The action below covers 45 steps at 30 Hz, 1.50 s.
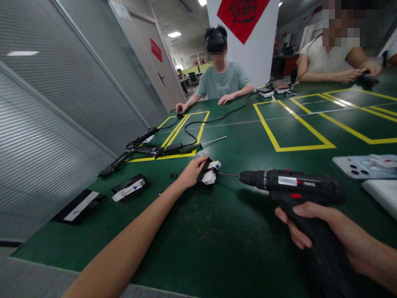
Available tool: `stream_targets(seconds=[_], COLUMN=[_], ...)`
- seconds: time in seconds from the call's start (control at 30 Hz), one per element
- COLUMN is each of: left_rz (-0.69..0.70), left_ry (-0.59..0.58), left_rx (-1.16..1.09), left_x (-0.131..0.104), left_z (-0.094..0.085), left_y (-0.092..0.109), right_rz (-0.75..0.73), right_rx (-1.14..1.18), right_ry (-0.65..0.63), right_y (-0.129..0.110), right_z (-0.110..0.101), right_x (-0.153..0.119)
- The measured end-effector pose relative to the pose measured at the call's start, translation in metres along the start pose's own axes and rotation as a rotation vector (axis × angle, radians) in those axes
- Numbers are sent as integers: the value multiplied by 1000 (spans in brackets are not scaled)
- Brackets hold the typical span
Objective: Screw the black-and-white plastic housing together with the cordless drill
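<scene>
My right hand [322, 231] is wrapped round the grip of a black cordless drill [297, 186]. A long thin bit [228, 174] sticks out of its chuck to the left, its tip at a small black-and-white part [210, 173]. That part is gripped in my left hand [191, 171], upright on the green table [235, 244]; its exact kind I cannot make out. Left of my forearm lie a similar black piece with a white insert [130, 188] and a flat black piece with a white strip [79, 207]. Tiny dark bits [173, 175] lie near my wrist.
A screwdriver [214, 141] and black folding arms [133, 149] lie beyond my left hand, with a black cable [214, 121]. A phone [356, 166] and a white box [381, 194] are at right. Two people sit across the table. Yellow tape marks rectangles.
</scene>
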<state>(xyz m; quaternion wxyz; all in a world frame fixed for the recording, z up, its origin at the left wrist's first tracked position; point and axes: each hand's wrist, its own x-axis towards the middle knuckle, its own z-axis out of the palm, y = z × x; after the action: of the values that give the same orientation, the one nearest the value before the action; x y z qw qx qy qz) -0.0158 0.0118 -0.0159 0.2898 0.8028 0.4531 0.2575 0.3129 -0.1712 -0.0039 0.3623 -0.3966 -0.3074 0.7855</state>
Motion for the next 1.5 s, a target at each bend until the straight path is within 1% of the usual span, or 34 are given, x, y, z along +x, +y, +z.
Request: stream_targets(seconds=[0.27,0.57,0.83,1.5], left_rz=[2,-14,-18,-29], left_ry=[2,2,-3,4], left_rx=[10,14,12,-7], left_x=[-1,-1,0,-1], left_z=[-1,-1,0,0], left_y=[1,5,2,3], right_rz=[-2,1,-9,-5], right_rx=[-18,-23,-12,-33], right_ry=[-3,-14,-22,-1], right_y=[1,-1,0,-2], right_z=[-3,-1,0,2], right_x=[0,-1,-1,-1])
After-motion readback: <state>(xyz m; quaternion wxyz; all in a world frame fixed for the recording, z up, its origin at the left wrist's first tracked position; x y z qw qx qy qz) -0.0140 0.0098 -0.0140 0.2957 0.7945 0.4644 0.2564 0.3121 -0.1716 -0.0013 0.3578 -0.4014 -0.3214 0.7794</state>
